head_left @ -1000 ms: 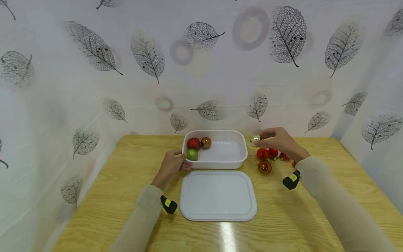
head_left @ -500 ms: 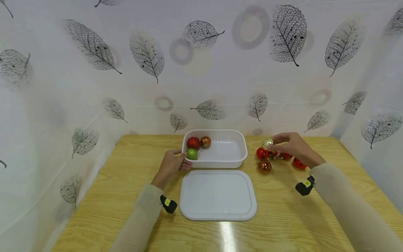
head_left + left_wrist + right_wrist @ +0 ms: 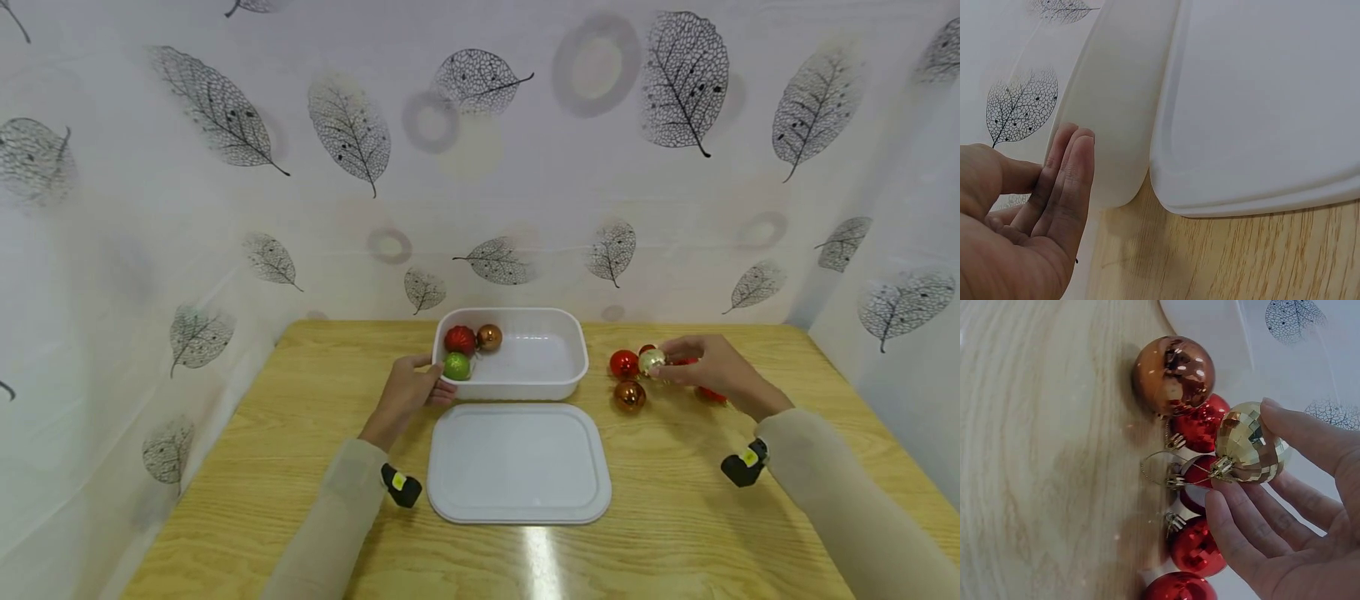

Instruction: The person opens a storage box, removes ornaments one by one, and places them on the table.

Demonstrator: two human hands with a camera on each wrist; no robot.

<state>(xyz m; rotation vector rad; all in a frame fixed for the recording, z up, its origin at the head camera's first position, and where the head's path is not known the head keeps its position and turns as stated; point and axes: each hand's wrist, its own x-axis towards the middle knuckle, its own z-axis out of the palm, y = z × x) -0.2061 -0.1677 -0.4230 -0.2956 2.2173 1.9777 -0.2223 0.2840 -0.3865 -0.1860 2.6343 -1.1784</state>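
Note:
My right hand (image 3: 708, 367) pinches a gold faceted Christmas bauble (image 3: 1249, 440) by thumb and fingers, its cap and string loop facing the table in the right wrist view. Close behind it lie a shiny copper bauble (image 3: 1174, 375) and several red ones, among them a red bauble (image 3: 623, 365) at the left of the group. With thumb at the rim and fingers along the outer wall, my left hand (image 3: 1029, 212) holds the left front corner of a white plastic box (image 3: 540, 390). Inside it are a red ridged bauble (image 3: 460, 340), a copper bauble (image 3: 490, 337) and a green bauble (image 3: 456, 367).
A white lid (image 3: 520, 463) lies flat on the wooden table (image 3: 300, 467), just in front of the box. Behind the table's far edge hangs a pale curtain (image 3: 480, 167) with a leaf print, which also runs down both sides.
My right hand has carried the gold bauble from beside the box's right end rightward and toward me, over the red baubles. The left hand keeps its place at the box.

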